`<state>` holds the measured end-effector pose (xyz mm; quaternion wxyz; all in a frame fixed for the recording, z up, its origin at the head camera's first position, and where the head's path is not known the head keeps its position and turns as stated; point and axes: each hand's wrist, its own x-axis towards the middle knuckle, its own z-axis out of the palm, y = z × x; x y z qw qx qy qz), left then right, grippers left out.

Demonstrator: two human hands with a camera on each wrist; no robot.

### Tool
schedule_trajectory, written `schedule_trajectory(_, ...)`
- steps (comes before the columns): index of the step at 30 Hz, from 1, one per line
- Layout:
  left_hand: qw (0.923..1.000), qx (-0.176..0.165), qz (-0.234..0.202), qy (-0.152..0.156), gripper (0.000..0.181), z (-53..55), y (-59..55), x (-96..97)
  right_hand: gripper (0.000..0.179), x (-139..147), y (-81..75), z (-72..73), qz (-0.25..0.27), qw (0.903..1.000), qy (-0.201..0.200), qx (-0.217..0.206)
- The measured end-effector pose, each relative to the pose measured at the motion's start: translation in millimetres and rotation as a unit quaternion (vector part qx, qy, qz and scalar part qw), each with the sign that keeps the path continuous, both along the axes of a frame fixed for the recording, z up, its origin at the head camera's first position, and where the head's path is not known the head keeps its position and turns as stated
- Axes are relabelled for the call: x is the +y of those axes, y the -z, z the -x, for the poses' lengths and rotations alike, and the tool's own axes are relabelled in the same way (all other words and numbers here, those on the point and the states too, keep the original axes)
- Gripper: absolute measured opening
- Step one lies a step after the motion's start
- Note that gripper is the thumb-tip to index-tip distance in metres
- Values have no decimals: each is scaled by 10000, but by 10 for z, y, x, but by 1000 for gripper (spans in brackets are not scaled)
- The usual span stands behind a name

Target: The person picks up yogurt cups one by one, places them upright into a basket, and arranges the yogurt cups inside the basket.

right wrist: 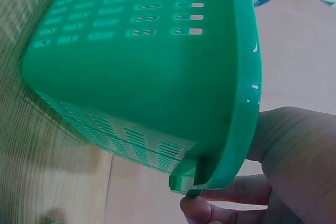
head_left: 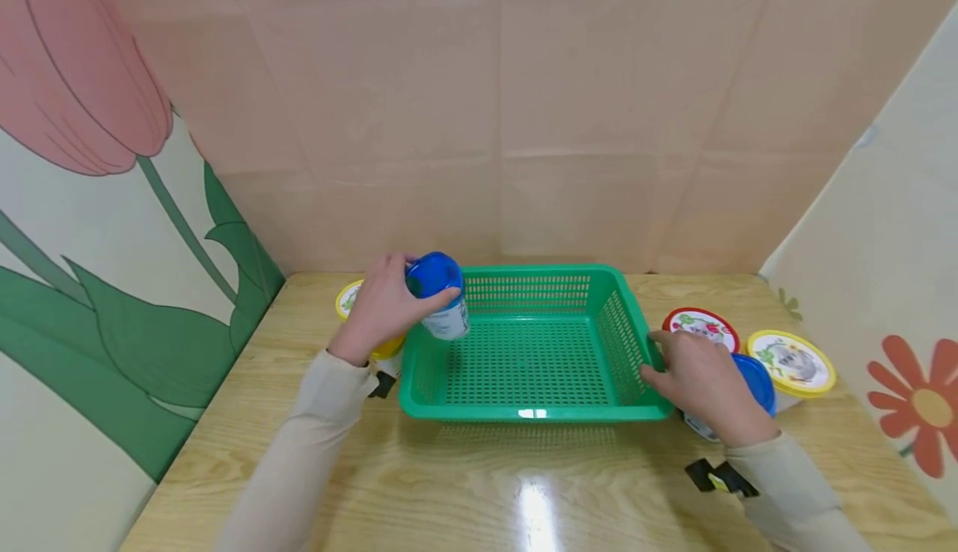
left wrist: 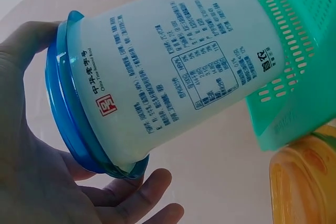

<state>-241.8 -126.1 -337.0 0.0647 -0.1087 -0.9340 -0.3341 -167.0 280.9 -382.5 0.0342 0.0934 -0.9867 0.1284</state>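
My left hand (head_left: pixel 385 307) grips a white yogurt tub (head_left: pixel 447 320) by its blue lid. The tub hangs tilted over the left side of a green plastic basket (head_left: pixel 535 413). In the left wrist view, printed text and a small table cover the side of the tub (left wrist: pixel 173 77), whose base points toward the basket's wall. At the basket's right end, my right hand (head_left: pixel 703 381) holds the rim. The right wrist view has its thumb and fingers about the rim (right wrist: pixel 247 93) near the corner. No tub shows inside the basket.
Right of the basket stand a red-lidded tub (head_left: pixel 703 323), a yellow-lidded tub (head_left: pixel 793 362) and a blue-lidded tub (head_left: pixel 758 381) partly behind my right hand. Two yellow-lidded tubs, the far one (head_left: pixel 348 298) and a nearer one (head_left: pixel 387 352), are partly hidden by my left hand. A wall rises behind the wooden table (head_left: pixel 464 494).
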Motion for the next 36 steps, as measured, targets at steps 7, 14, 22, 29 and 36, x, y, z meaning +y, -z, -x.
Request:
schedule_trajectory(7, 9999, -64, 102, 87, 91, 43, -11, 56, 53, -3, -1, 4, -31, 10000, -28, 35)
schedule_trajectory(14, 9999, -126, 113, 24, 88, 118, 3, 105, 53, 5, 2, 5, -5, 10000, -47, 75)
schedule_trajectory(22, 9985, -392, 371, 116, 86, 212, 21, 191, 53, 13, 13, 23, -18, 9999, -57, 97)
schedule_trajectory(29, 9973, -574, 405, 229, 84, 279, 22, 285, 52, 18, 1, 36, -34, 9999, -59, 122)
schedule_trajectory(36, 9965, -633, 495, 214, 85, 315, 61, 373, 53, 19, 19, 17, -53, 9999, -53, 83)
